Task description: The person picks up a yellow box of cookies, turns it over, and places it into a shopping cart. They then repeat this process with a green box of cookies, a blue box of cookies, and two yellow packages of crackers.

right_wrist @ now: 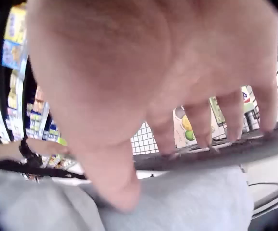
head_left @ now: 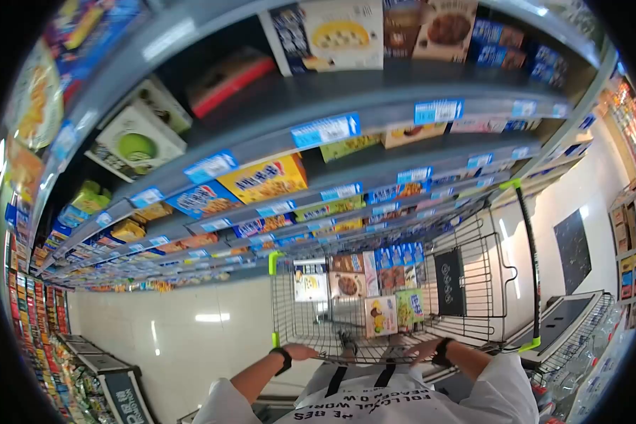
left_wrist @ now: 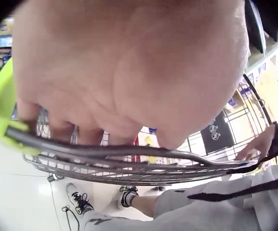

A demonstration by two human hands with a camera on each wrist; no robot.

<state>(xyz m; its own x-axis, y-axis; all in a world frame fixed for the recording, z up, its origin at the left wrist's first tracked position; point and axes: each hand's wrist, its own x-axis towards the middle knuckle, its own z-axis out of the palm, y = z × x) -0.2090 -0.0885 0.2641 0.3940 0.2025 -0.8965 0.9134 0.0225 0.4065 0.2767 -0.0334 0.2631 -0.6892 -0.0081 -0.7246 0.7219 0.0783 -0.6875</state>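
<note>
A wire shopping cart (head_left: 396,346) holds several snack boxes, among them a brown box (head_left: 348,285), a white box (head_left: 311,288) and a green box (head_left: 410,308). My left hand (head_left: 299,352) is at the cart's near side; in the left wrist view, the fingers of this hand (left_wrist: 129,72) go behind the dark rim bar (left_wrist: 105,150). Further right along the same side is my right hand (head_left: 424,348). The right wrist view has this hand (right_wrist: 153,72) with fingertips touching the bar (right_wrist: 216,155) and the thumb pointing down. Neither hand touches a box.
Shelves (head_left: 431,90) of boxed snacks curve along the far side and left. A pale tiled floor (head_left: 191,332) lies left of the cart. Display stands (head_left: 124,396) are at the lower left, and a rack (head_left: 576,325) with bottles beside it stands at the right.
</note>
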